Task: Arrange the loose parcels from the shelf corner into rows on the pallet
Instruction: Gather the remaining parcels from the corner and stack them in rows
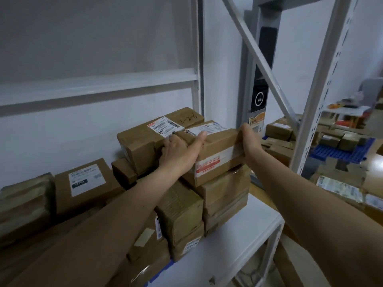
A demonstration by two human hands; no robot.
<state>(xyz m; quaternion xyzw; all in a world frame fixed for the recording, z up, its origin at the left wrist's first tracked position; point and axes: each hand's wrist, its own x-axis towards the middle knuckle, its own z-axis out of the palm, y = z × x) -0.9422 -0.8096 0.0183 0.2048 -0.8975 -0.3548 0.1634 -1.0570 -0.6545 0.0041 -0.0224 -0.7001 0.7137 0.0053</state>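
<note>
A brown cardboard parcel with a white label on top and red-and-white tape on its front lies atop a stack in the shelf corner. My left hand grips its left end, thumb over the top edge. My right hand holds its right end, fingers hidden behind the box. Beside it lies a larger brown parcel with a shipping label and handwriting. More brown parcels are stacked beneath. A blue pallet carrying a few parcels sits on the floor at the far right.
The white shelf board shows bare at the front right. A grey upright and a diagonal brace stand right of the stack. Other parcels fill the shelf's left. Loose boxes and a plastic-wrapped packet lie on the floor beyond.
</note>
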